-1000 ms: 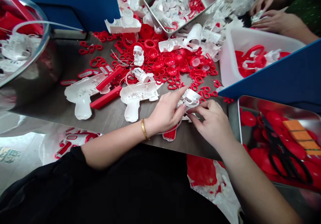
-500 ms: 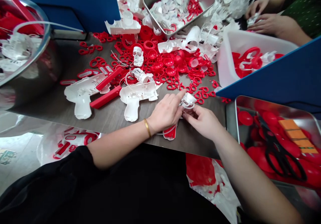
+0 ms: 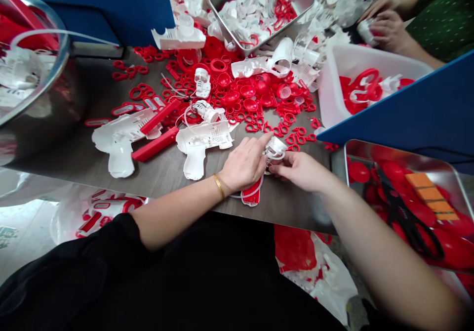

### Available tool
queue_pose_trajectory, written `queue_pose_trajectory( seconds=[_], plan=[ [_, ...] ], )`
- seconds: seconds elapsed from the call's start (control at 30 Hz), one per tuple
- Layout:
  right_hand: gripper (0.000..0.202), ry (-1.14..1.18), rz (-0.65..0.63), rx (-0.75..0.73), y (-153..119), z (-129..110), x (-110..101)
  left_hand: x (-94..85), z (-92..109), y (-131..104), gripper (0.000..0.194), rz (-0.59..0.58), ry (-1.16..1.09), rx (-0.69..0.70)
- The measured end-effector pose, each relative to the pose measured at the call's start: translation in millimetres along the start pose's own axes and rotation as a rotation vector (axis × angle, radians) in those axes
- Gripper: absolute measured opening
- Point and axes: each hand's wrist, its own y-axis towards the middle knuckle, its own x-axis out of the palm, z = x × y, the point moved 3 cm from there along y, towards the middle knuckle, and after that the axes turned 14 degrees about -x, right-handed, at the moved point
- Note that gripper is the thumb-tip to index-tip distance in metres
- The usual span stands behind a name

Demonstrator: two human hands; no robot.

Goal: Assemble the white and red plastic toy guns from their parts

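Near the table's front edge, my left hand (image 3: 244,165) is closed over a white plastic toy-gun part (image 3: 276,148) with a thin pale tube curving round it. From the right, my right hand (image 3: 301,172) pinches at the lower edge of the same assembly, thumb and forefinger together. Their exact grip is partly hidden. Below my left fingers a red handle piece (image 3: 251,196) lies on the table, with the tube running across it. Left of my hands rest two white toy-gun shell halves, one nearer (image 3: 194,160) and one farther left (image 3: 120,160).
Behind lies a heap of red plastic parts (image 3: 248,91). A metal tray (image 3: 225,27) of white pieces, a white bin (image 3: 329,89) and a steel bowl (image 3: 70,84) stand around. Black scissors (image 3: 411,222) lie in the right tray. A co-worker's hands (image 3: 388,29) hold a white piece.
My right hand has shifted slightly, its fingers now closer along the white part's lower edge. My left hand stays over it. The co-worker's hands have moved and turned their piece.
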Motion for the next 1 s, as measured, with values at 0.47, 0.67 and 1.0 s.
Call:
queue_pose_trajectory(
  seconds=[0.47,0.67,1.0],
  plan=[
    [0.04,-0.543,0.364,-0.509,-38.5,-11.1,1.5,-17.1,14.0,-8.6,0.056,-0.197,0.115,-0.065],
    [0.042,-0.441,0.213,-0.402,-23.4,-5.6,6.7,-12.0,4.7,-20.2,0.052,-0.182,-0.025,-0.174],
    [0.028,-0.537,-0.157,-0.281,0.2,-23.7,-2.8,-13.3,2.2,-15.5,0.046,-0.31,0.094,-0.205]
  ],
)
